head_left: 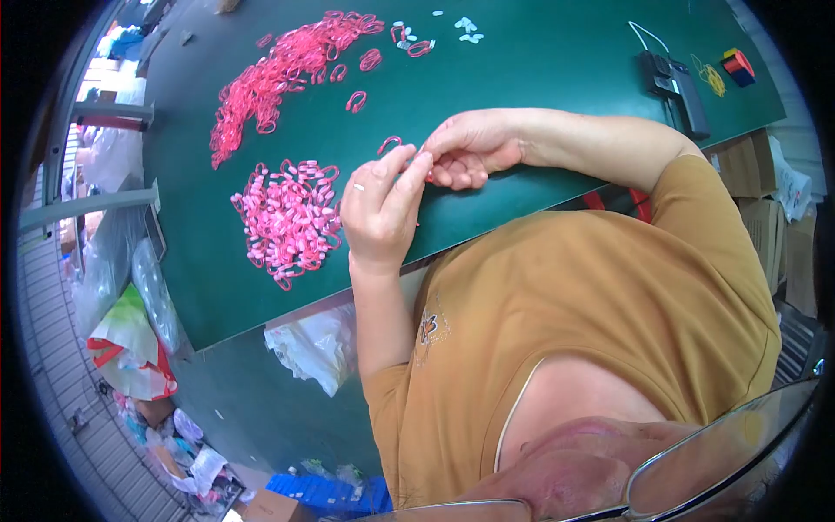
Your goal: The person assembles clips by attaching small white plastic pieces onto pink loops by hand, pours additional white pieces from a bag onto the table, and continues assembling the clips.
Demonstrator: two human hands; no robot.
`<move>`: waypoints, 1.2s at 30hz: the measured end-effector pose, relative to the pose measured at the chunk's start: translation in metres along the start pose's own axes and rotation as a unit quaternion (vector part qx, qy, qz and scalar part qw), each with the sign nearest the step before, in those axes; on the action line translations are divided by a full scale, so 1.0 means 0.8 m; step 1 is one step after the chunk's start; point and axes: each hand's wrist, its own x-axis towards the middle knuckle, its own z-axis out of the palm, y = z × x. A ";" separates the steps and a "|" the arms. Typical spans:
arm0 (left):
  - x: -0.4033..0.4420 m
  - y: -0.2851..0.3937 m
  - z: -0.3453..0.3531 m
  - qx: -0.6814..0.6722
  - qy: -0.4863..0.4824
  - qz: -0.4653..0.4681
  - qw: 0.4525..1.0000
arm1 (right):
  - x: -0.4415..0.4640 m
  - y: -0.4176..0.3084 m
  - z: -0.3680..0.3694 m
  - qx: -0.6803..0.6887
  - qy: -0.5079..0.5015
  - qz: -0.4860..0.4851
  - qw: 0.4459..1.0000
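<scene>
My left hand, with a ring on one finger, is closed in a pinch at the table's near side. My right hand meets it fingertip to fingertip, its other fingers curled. A small bit of a red loop shows between the fingertips; the rest is covered. Just beyond the left fingers is a curved red loop; whether it is held or lying down I cannot tell. Beside my left hand is a pile of red loops with pale pink ends. Farther off lies a larger heap of red loops.
Small white pieces lie at the far side of the green table. A black device with a cable, yellow strands and a red-and-yellow object are at the right. A white plastic bag hangs below the front edge.
</scene>
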 end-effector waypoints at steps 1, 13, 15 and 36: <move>-0.001 0.003 0.000 -0.004 -0.002 0.008 1.000 | -0.004 0.002 0.002 -0.007 -0.002 -0.003 1.000; -0.068 0.054 -0.003 -0.155 -0.027 -0.148 0.976 | -0.040 -0.095 -0.105 -0.723 0.364 -0.299 0.505; -0.076 0.053 -0.004 -0.173 -0.073 -0.167 0.968 | -0.033 -0.107 -0.111 -0.754 0.369 -0.290 0.460; -0.060 0.037 0.011 -0.104 -0.058 -0.149 0.982 | 0.007 -0.126 -0.131 -0.837 0.373 -0.282 0.282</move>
